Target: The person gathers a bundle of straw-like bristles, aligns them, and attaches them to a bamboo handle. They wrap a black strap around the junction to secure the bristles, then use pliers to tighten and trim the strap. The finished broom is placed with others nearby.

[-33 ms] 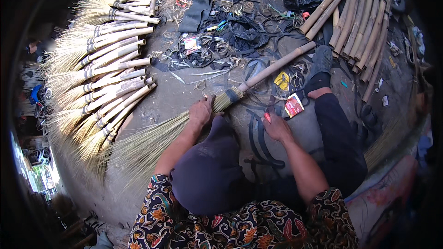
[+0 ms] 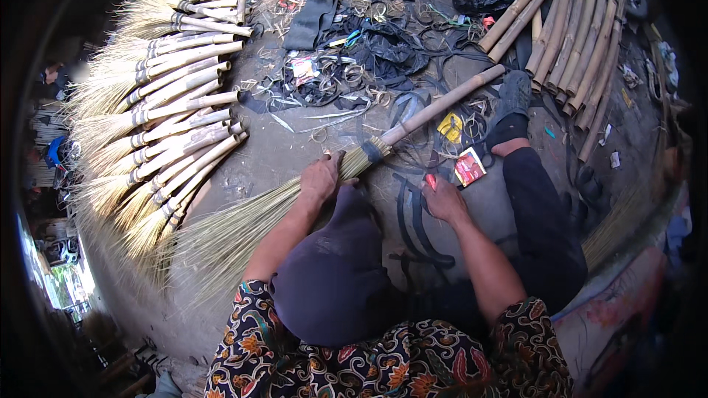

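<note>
The left hand [image 2: 321, 177] is closed around a broom [image 2: 295, 203] that lies flat on the floor [image 2: 287, 151], gripping it where the straw meets the stick. The right hand [image 2: 445, 199] rests just beside the broom, curled around a small red thing [image 2: 431, 181]; what it is I cannot tell. The broom is long. Its straw end fans out toward the near left. Its stick points to the far right, toward a bundle of bamboo poles [image 2: 575, 37]. Finished brooms [image 2: 158, 103] lie in a row at the far left.
</note>
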Demonstrator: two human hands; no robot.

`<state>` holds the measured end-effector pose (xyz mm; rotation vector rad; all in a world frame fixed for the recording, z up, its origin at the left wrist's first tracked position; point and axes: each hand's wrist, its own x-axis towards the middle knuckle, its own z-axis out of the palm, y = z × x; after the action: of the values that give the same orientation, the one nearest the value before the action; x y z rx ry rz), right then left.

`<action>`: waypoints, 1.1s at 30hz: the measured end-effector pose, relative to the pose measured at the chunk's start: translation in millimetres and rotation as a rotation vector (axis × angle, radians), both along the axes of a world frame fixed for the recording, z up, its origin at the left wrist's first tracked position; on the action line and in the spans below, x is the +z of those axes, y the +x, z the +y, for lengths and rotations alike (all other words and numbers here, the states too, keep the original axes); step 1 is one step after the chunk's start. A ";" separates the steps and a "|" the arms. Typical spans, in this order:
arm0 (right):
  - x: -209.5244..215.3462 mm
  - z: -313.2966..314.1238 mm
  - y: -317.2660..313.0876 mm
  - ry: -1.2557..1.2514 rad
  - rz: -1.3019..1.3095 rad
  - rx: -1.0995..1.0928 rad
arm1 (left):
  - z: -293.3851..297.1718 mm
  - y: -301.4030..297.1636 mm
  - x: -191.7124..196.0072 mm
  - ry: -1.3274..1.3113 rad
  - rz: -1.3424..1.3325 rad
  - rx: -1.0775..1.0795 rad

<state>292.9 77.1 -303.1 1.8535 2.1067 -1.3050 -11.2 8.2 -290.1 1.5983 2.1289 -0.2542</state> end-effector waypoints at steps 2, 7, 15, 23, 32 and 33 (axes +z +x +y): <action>2.0 0.3 -2.7 -0.086 -0.014 0.073 | 0.6 0.6 -0.7 -0.010 -0.077 0.020; 3.7 -1.2 -5.6 -0.085 -0.148 0.214 | -0.5 13.2 -4.0 0.031 -0.135 0.046; 13.8 8.8 -11.9 -0.088 -0.146 0.260 | -5.2 22.3 0.0 0.090 -0.009 -0.007; 10.1 14.0 -11.2 -0.069 -0.048 0.241 | 5.5 2.9 0.7 0.014 -0.149 -0.081; 7.6 7.1 -6.7 -0.003 -0.072 0.222 | -9.9 19.0 -27.2 0.069 -0.083 -0.015; 6.5 6.2 -7.5 -0.096 -0.011 0.180 | -11.7 21.8 -25.3 0.128 -0.030 -0.030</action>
<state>285.4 83.3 -296.7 1.5888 2.1086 -1.3251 10.6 -3.5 -315.4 1.6953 2.1376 -0.1047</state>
